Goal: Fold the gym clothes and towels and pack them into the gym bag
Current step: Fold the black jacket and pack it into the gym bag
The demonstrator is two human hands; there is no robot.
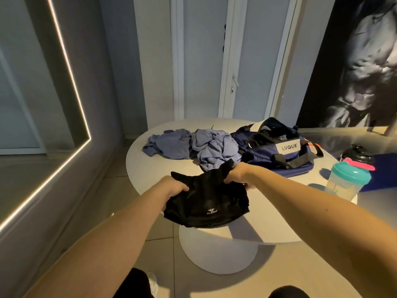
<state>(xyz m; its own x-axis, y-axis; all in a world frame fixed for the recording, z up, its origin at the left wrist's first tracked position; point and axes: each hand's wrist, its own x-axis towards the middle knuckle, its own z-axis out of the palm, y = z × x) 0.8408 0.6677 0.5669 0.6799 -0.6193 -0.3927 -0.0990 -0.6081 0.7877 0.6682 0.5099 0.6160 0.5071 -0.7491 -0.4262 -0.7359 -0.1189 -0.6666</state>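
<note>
Your left forearm [120, 229] and right forearm [311, 203] are bare all the way from the edge of view to your left hand [173, 187] and right hand [236, 174]. Far below your left hand, black fabric [133, 282] covers one leg, with a white shoe [153, 283] just beside it. Well below your right hand, a second rounded patch of black cloth [287, 292] covers the other leg.

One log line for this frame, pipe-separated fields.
black garment: at table near edge | left grip: holds garment | right grip: holds garment | bag: open | blue clothes: crumpled, unpacked
</note>
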